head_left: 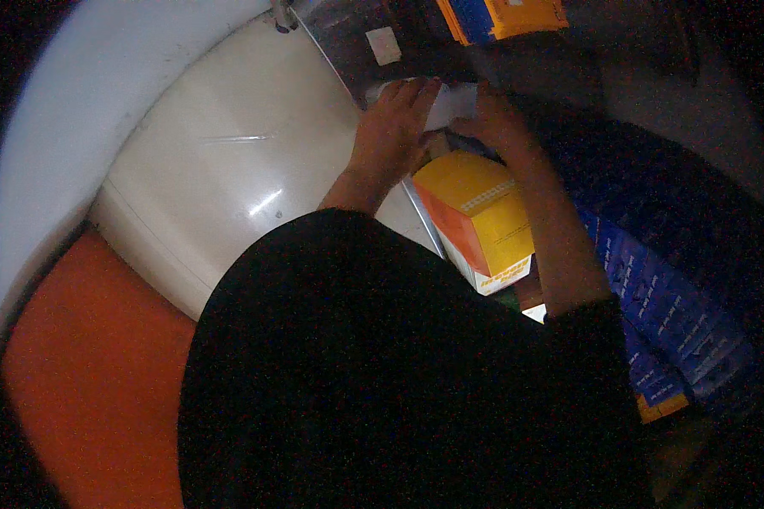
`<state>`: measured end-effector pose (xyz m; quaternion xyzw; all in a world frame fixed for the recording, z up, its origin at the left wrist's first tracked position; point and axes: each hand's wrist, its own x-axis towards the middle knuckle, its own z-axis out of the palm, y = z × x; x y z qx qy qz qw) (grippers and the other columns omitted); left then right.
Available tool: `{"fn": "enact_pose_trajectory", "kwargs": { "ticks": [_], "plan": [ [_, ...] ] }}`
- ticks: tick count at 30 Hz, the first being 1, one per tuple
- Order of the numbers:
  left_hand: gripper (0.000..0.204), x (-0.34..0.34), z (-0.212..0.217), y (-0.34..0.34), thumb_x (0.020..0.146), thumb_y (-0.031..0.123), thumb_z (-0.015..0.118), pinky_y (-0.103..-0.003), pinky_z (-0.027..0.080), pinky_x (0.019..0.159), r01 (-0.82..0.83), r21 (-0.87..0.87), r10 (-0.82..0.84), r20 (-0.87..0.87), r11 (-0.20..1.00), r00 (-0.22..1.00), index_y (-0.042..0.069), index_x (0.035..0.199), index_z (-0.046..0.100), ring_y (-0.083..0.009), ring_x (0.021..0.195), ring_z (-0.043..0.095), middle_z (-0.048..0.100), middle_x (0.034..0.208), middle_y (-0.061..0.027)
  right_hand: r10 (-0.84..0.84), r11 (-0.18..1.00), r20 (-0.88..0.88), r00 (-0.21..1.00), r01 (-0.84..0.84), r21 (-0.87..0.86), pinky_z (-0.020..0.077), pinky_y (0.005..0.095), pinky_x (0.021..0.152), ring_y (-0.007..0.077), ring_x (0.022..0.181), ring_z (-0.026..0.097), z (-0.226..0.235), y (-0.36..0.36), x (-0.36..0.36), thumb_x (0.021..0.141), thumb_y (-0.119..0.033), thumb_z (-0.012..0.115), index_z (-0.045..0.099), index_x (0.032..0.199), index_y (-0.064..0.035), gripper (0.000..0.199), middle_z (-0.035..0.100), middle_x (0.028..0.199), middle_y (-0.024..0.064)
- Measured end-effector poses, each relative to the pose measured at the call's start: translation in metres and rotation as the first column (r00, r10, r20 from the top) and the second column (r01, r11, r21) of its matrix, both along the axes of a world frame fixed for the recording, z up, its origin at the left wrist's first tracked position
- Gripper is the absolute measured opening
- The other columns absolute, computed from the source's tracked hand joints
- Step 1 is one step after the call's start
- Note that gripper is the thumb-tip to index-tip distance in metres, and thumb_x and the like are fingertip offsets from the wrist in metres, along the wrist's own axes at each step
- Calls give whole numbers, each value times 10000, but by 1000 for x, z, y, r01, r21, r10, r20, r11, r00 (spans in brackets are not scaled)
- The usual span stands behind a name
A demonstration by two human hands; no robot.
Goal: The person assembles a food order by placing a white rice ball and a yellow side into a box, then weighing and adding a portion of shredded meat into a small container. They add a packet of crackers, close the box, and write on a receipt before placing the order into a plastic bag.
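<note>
A white, paper-like piece (457,103) lies across the dark tabletop between my hands; the dim light hides its exact kind. My left hand (392,123) rests over its left end with the fingers bent down on it. At its right end, my right hand (502,129) grips it between thumb and fingers. Just below, nearer to me, stands a yellow and orange carton (488,199) with a white lower band. My right forearm passes over the carton's right side.
A small pale card (384,46) lies farther back on the dark tabletop (348,38). Orange and blue packets (505,19) sit at the far edge. Blue printed packs (654,297) spread along the right. Left are a glossy pale floor (229,161), a white wall (59,136) and an orange surface (102,365).
</note>
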<state>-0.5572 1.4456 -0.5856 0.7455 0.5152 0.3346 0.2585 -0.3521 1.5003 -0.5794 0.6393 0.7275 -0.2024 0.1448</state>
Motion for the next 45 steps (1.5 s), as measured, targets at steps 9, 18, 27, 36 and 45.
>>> {"fn": "enact_pose_trajectory", "kwargs": {
  "ticks": [9,18,27,36,45],
  "plan": [
    [665,3,-6,-12,669,172,688,-385,434,889,15,-60,-17,-30,998,999,96,1257,389,-319,1086,454,458,1200,-138,-110,994,71,991,109,12,430,400,900,368,1068,509,-22,3,-4,556,-168,794,352,1226,61,835,499,1168,250],
    [659,-1,11,-25,685,142,676,-377,392,938,-66,-60,80,277,996,958,107,1273,379,-335,1053,468,461,1183,-157,-46,993,-10,999,45,-108,443,393,867,328,1043,536,19,7,22,587,-190,785,462,1193,3,713,540,1131,217],
    [564,-76,93,-121,882,326,447,-495,449,841,237,-749,783,615,618,-97,185,1374,211,-353,1057,488,440,1162,-199,-103,889,-565,819,330,318,408,372,918,294,1110,488,145,-89,-48,705,-180,712,340,1304,-29,721,428,1273,175],
    [502,-115,196,-364,902,365,364,-510,381,931,428,-825,920,390,368,-39,189,1356,240,-364,1072,468,381,1270,-202,-508,860,-415,755,475,-188,292,388,1004,301,1219,349,200,-436,-76,687,-167,681,303,1317,-20,749,364,1317,184],
    [478,-142,268,-535,882,399,384,-514,349,947,308,-950,427,296,42,854,138,1280,334,-345,1092,447,425,1230,-167,-736,627,-141,662,589,-510,316,416,986,359,1180,369,330,-706,-21,686,-333,658,297,1316,-33,786,376,1277,223]
  ]
}}
